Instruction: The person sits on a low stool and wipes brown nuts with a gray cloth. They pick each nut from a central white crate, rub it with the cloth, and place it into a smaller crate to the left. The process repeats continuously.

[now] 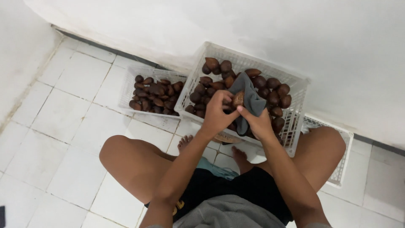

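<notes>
Nearest the camera, a grey shirt hem and black shorts (219, 185) are seen, with bare knees spread to either side over the white tiled floor (63, 139). Two bare feet are placed between the knees, just before a crate.

Both forearms are extended forward. The left hand (216, 115) is closed around a brown scaly fruit (238, 99), which is gripped at its lower side by the fingers. The right hand (258, 122) is closed on a dark grey cloth (249, 95), and the cloth is pressed against the same fruit. The fruit is held just above the large white crate (295, 84).

The large crate is filled with more brown fruit (274, 90). A smaller white crate (126, 84) is set to its left, touching it, and is also loaded with fruit. A third white crate (341, 160) is partly hidden beside the right knee.

Behind the crates, a white wall (253, 25) is seen.
</notes>
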